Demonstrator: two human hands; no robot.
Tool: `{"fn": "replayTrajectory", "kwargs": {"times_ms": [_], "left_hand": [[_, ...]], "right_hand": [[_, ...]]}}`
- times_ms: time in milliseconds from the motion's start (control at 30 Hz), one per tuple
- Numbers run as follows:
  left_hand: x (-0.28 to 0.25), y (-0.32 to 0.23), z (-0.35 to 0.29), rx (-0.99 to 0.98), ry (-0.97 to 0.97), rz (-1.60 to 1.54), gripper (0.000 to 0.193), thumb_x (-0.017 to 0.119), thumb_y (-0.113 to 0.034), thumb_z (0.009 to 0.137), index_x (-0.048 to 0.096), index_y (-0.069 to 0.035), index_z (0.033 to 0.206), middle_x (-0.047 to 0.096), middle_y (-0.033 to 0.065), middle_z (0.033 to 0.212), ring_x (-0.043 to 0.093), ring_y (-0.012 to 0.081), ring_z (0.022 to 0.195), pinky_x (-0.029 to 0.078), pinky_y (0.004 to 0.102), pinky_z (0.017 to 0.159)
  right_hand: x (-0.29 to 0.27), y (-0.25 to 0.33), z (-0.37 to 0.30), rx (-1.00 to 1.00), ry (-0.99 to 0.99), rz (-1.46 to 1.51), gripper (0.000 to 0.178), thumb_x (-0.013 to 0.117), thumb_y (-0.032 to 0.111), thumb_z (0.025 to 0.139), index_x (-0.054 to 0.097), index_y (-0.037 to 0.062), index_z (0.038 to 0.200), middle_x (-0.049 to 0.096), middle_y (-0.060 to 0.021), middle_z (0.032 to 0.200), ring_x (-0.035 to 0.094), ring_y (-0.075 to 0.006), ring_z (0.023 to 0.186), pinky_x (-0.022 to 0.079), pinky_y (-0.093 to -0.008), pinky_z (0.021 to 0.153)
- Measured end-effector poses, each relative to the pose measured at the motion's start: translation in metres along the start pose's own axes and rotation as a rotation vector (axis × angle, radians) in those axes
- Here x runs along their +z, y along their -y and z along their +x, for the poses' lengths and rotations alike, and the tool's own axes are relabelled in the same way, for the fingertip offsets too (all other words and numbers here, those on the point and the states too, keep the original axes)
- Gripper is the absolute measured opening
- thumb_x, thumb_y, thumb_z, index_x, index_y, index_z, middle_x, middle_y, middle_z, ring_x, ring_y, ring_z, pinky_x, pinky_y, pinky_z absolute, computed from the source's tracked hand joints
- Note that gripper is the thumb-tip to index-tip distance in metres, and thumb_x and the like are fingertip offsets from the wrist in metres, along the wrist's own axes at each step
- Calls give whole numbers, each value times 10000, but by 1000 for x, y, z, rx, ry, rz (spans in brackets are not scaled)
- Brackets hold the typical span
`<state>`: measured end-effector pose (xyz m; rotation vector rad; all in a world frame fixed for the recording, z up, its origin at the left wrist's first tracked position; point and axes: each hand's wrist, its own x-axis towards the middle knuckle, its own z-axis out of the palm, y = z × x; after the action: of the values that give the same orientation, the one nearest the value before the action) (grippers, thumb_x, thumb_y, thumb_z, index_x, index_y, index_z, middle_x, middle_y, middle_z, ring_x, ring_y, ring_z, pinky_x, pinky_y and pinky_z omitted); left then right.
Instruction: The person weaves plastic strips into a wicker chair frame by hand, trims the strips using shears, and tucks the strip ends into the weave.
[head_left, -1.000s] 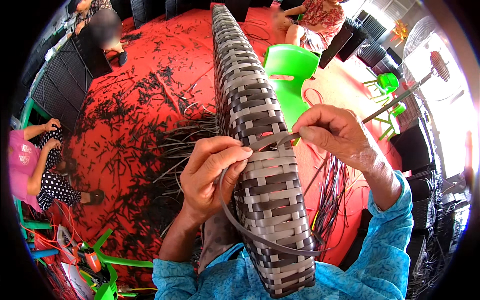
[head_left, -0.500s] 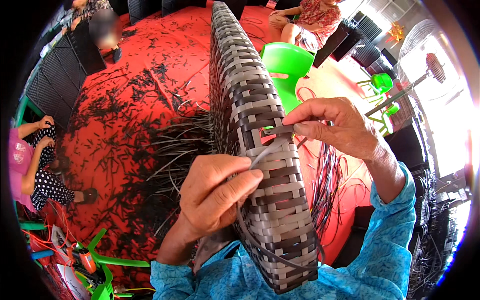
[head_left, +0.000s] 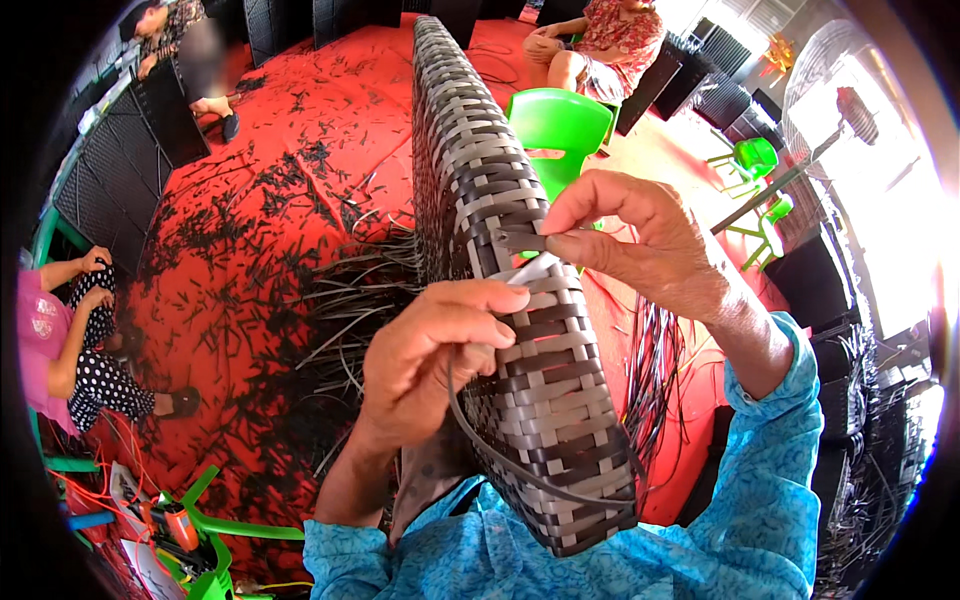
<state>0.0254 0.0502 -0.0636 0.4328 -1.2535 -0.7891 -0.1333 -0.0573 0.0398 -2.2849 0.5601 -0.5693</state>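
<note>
A long woven panel (head_left: 565,395) of dark brown and grey flat plastic strips stands on edge before me, its narrow side facing up. My right hand (head_left: 640,245) pinches a dark flat strip (head_left: 522,241) between thumb and forefinger over that narrow side. At the panel's left edge, my left hand (head_left: 425,350) is closed, thumb and forefinger around a light grey strip (head_left: 537,268). A long strip loops down from beneath the left hand across the near end of the panel. The left hand's lower fingers are partly hidden.
Loose strips (head_left: 365,290) fan out left of the panel, and a bundle (head_left: 650,380) hangs on its right. Scraps litter the red floor covering (head_left: 225,300). A green chair (head_left: 560,125) stands behind the panel. People sit at left and far back; a fan (head_left: 855,115) stands right.
My left hand has moved up along the panel, closer to the right hand. My right hand has shifted left with the dark strip, which now lies flatter across the narrow side.
</note>
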Motion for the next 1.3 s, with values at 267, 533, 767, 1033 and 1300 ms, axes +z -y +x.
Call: {"fn": "replayTrajectory", "kwargs": {"times_ms": [267,533,767,1033,1300], "left_hand": [[-8,-4,12,-199,91,-307,412,526,-261,808,514,66,1058,533,125,921,542,189,731,420,258,629],[-18,-26,5,-79,-19,719,254,496,-247,881,525,-6,957,407,-50,617,334,49,510,248,198,465],[-27,-43,2,-203,-72,867,228,474,-217,896,527,-6,962,395,-61,613,330,35,515,240,185,469],[-19,-61,14,-369,-133,1090,174,447,-153,907,506,-1,967,388,-33,663,360,27,595,271,147,556],[-19,-31,20,-370,-107,1209,167,452,-148,903,506,2,955,418,-3,712,395,51,633,302,170,592]], "right_hand": [[25,-8,-20,-250,-196,119,101,602,128,802,554,49,844,581,-16,759,560,-83,707,434,-234,578],[80,12,-21,-640,-679,378,137,645,28,650,565,78,750,508,-116,1001,402,-263,1035,364,-341,828],[103,-2,-15,-580,-791,769,87,636,60,589,567,91,632,526,-30,734,468,-228,829,364,-335,773],[-15,-248,-218,152,-1117,968,197,511,142,852,531,26,1010,590,-73,933,602,-187,770,485,-295,684],[244,-357,-600,1260,-1818,641,219,479,160,851,454,149,633,428,21,494,409,-79,389,354,-207,359]]}}
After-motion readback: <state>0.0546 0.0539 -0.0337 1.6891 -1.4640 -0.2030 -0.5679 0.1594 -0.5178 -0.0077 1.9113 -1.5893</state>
